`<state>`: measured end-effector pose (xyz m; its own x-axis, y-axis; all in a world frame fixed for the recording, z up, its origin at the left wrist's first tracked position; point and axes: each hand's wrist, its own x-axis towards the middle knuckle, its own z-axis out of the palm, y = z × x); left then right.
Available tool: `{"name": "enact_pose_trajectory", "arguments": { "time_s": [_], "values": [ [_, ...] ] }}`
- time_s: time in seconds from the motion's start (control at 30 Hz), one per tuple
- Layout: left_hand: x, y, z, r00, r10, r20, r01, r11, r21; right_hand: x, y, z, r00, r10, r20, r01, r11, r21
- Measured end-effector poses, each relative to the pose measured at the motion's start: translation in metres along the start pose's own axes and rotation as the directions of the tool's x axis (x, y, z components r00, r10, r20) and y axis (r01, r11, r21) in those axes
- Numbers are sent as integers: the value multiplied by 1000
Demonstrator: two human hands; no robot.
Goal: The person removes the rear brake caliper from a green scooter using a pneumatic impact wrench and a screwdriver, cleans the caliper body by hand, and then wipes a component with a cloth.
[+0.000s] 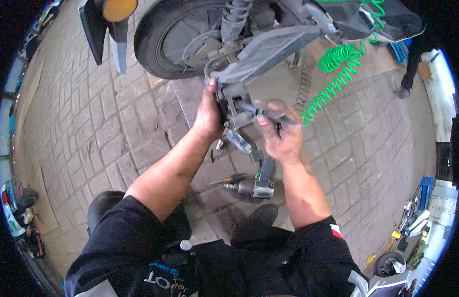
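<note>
My left hand (209, 113) is closed on the left side of a dark metal bracket (234, 94), just below the end of the motorcycle's grey cover (271, 49). Most of its fingertips are hidden behind the metal. To the right, my right hand (281, 138) is wrapped round a dark air blow gun (276, 116), smeared by motion. Its narrow nozzle points left into the bracket. The green coiled air hose (328, 91) runs down to this hand. Under the bracket, a clear, shiny piece (238, 142) lies near the floor; its kind is unclear.
An impact wrench (256, 188) lies on the paving near my feet, with a yellow-handled screwdriver (233, 178) beside it. Small metal sockets (211, 156) lie left of these. The motorcycle's wheel (177, 42) stands ahead. Another person's leg (412, 64) is at far right.
</note>
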<state>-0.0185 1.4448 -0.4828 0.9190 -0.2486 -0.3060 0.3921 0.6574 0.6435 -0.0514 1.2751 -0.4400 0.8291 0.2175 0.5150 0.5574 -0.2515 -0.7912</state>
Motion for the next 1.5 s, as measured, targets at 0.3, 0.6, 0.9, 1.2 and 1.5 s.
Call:
{"name": "enact_pose_trajectory", "arguments": {
  "time_s": [0.3, 0.6, 0.9, 1.2, 1.5],
  "values": [
    [15, -4, -4, 995, 97, -33, -95, 995, 34, -5, -3, 0, 975, -28, -222, 46, 996, 76],
    [11, -13, -1, 997, -20, -74, 20, 1000, 6, -5, -6, -2, 980, 21, -199, 21, 978, 206],
    [6, -9, 1, 999, -41, -10, 40, 997, -72, 4, 0, -4, 1000, -18, -10, 18, 1000, 13],
    [8, -9, -5, 999, 25, -21, -25, 999, -23, 20, -12, -23, 970, -236, 57, 243, 957, -157],
    [7, -4, 5, 998, 31, -46, -34, 997, -74, 12, -20, -23, 984, -177, -37, 178, 984, 16]
  ]
}}
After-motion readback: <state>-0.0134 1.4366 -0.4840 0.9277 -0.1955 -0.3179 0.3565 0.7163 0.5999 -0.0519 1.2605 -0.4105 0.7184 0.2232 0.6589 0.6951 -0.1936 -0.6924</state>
